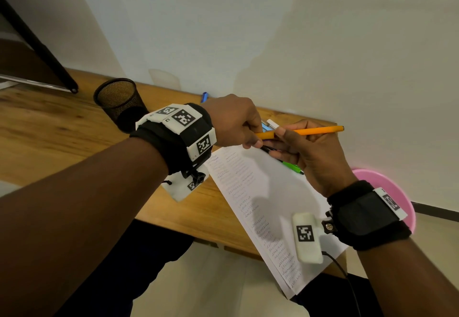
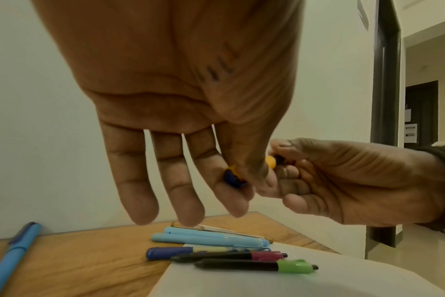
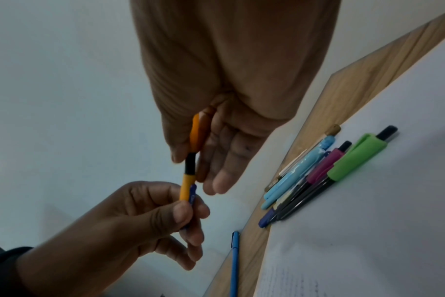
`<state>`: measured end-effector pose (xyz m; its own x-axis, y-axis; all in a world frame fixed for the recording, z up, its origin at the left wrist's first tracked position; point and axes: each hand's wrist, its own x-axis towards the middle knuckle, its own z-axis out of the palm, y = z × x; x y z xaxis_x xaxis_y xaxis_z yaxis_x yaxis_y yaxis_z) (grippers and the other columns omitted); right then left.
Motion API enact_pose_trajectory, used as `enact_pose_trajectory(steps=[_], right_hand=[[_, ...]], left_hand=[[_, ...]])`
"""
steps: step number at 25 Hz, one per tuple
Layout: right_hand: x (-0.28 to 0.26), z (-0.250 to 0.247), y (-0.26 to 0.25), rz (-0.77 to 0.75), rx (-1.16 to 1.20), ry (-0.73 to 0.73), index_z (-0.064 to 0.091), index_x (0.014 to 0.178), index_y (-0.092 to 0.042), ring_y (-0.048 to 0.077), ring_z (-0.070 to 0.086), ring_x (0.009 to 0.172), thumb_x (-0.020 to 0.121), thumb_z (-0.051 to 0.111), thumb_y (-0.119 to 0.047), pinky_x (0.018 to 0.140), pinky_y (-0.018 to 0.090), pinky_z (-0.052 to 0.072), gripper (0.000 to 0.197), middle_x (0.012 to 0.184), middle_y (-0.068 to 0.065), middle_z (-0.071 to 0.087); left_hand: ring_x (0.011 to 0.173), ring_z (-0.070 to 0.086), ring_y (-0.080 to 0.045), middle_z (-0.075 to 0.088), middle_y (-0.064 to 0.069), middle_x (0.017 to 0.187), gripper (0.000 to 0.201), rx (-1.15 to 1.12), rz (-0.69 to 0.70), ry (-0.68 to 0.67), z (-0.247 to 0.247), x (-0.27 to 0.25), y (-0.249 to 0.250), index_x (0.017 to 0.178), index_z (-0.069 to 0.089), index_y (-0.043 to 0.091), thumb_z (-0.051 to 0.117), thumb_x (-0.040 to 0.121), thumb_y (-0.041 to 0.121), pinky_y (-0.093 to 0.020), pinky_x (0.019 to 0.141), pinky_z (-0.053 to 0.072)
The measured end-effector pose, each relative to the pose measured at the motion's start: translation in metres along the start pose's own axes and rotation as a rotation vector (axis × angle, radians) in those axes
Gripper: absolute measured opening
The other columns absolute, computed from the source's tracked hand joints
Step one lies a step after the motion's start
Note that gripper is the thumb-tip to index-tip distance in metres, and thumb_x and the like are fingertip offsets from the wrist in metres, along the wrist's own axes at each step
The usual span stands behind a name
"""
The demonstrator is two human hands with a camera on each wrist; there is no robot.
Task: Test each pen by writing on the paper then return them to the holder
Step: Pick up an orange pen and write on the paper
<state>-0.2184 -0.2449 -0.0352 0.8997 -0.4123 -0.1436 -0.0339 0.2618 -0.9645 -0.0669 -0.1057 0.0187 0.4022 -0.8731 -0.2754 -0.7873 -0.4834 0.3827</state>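
An orange pen point(image 1: 305, 131) is held level above the top of the written-on paper point(image 1: 270, 192). My right hand point(image 1: 279, 140) grips its barrel point(image 3: 196, 132) between thumb and fingers. My left hand point(image 1: 250, 140) pinches its capped end, orange with a blue clip point(image 3: 191, 196), with thumb and forefinger; the other left fingers hang straight point(image 2: 140, 180). The black mesh holder point(image 1: 116, 100) stands at the back left of the desk, and no pens show in it. Several pens point(image 2: 216, 251) lie side by side at the paper's far edge, among them a green-clipped one point(image 2: 295, 266).
A single blue pen point(image 1: 204, 96) lies by the wall behind my left hand. A pink bowl point(image 1: 400, 192) sits off the desk's right end. A dark slanted bar point(image 1: 37, 41) crosses the far left. The wooden desk point(image 1: 49, 130) ends just below my forearms.
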Motion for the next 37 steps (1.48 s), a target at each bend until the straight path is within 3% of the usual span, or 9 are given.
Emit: enact_pose_trajectory(steps=[2, 5, 7, 10, 13, 15, 19, 23, 37], right_hand=[[-0.001, -0.002, -0.001, -0.009, -0.032, 0.085, 0.061, 0.09, -0.005, 0.034, 0.076, 0.09, 0.086, 0.07, -0.022, 0.077, 0.043, 0.064, 0.02, 0.098, 0.018, 0.077], [-0.003, -0.011, 0.002, -0.029, -0.224, 0.178, 0.061, 0.093, -0.004, 0.028, 0.074, 0.071, 0.095, 0.066, -0.023, 0.065, 0.04, 0.06, 0.02, 0.077, 0.012, 0.074], [-0.007, -0.012, 0.011, -0.037, -0.366, 0.135, 0.063, 0.09, -0.009, 0.024, 0.074, 0.068, 0.097, 0.064, -0.019, 0.059, 0.034, 0.058, 0.012, 0.072, 0.008, 0.075], [-0.012, -0.008, 0.026, -0.058, -0.557, 0.006, 0.069, 0.092, -0.017, 0.016, 0.076, 0.077, 0.091, 0.069, -0.011, 0.068, 0.027, 0.058, 0.006, 0.078, 0.002, 0.078], [-0.014, -0.009, 0.038, -0.108, -0.76, -0.104, 0.074, 0.089, -0.025, 0.012, 0.073, 0.085, 0.084, 0.074, -0.016, 0.08, 0.028, 0.058, 0.01, 0.085, -0.007, 0.076], [-0.016, -0.009, 0.044, -0.15, -0.859, -0.141, 0.075, 0.09, -0.026, 0.009, 0.07, 0.084, 0.082, 0.075, -0.018, 0.079, 0.025, 0.057, 0.011, 0.087, -0.011, 0.074], [-0.018, -0.006, 0.048, -0.169, -0.891, -0.171, 0.076, 0.091, -0.019, 0.012, 0.07, 0.082, 0.082, 0.077, -0.015, 0.08, 0.033, 0.06, 0.01, 0.089, -0.006, 0.075], [-0.02, -0.006, 0.05, -0.154, -0.915, -0.183, 0.077, 0.09, -0.015, 0.019, 0.071, 0.085, 0.081, 0.08, -0.017, 0.082, 0.04, 0.06, 0.01, 0.089, 0.0, 0.076], [-0.021, -0.003, 0.047, -0.158, -0.988, -0.21, 0.077, 0.091, -0.013, 0.019, 0.071, 0.084, 0.08, 0.081, -0.025, 0.081, 0.031, 0.058, 0.017, 0.09, 0.003, 0.077]], left_hand=[[0.061, 0.056, -0.006, 0.066, 0.011, 0.071, 0.02, 0.049, -0.038, 0.003, 0.001, -0.003, -0.007, 0.083, 0.073, 0.025, 0.069, 0.088, 0.043, -0.025, 0.062, 0.04], [0.087, 0.064, -0.017, 0.069, 0.003, 0.095, 0.035, 0.128, -0.095, -0.034, 0.008, -0.006, -0.021, 0.099, 0.074, 0.015, 0.066, 0.088, 0.047, -0.033, 0.076, 0.052], [0.088, 0.061, -0.017, 0.062, 0.006, 0.092, 0.035, 0.16, -0.121, -0.089, 0.017, -0.006, -0.024, 0.101, 0.073, 0.015, 0.065, 0.089, 0.047, -0.03, 0.072, 0.047], [0.086, 0.059, -0.016, 0.058, 0.008, 0.084, 0.032, 0.221, -0.114, -0.157, 0.033, -0.003, -0.022, 0.099, 0.071, 0.018, 0.064, 0.089, 0.048, -0.028, 0.07, 0.045], [0.098, 0.06, -0.019, 0.066, 0.004, 0.103, 0.036, 0.264, -0.073, -0.163, 0.044, -0.001, -0.019, 0.108, 0.069, 0.02, 0.063, 0.089, 0.05, -0.033, 0.081, 0.051], [0.103, 0.058, -0.019, 0.063, 0.003, 0.108, 0.036, 0.274, -0.051, -0.158, 0.047, 0.001, -0.017, 0.113, 0.068, 0.022, 0.062, 0.09, 0.049, -0.03, 0.079, 0.046], [0.112, 0.055, -0.02, 0.058, 0.001, 0.119, 0.039, 0.285, -0.035, -0.189, 0.054, 0.005, -0.012, 0.121, 0.063, 0.024, 0.068, 0.088, 0.044, -0.027, 0.079, 0.039], [0.121, 0.047, -0.027, 0.045, -0.006, 0.132, 0.071, 0.357, -0.065, -0.229, 0.064, 0.008, -0.011, 0.133, 0.05, 0.027, 0.082, 0.072, 0.047, -0.039, 0.092, 0.048], [0.122, 0.046, -0.028, 0.043, -0.009, 0.137, 0.081, 0.375, -0.101, -0.239, 0.066, 0.016, -0.008, 0.136, 0.046, 0.026, 0.086, 0.068, 0.044, -0.04, 0.092, 0.048]])
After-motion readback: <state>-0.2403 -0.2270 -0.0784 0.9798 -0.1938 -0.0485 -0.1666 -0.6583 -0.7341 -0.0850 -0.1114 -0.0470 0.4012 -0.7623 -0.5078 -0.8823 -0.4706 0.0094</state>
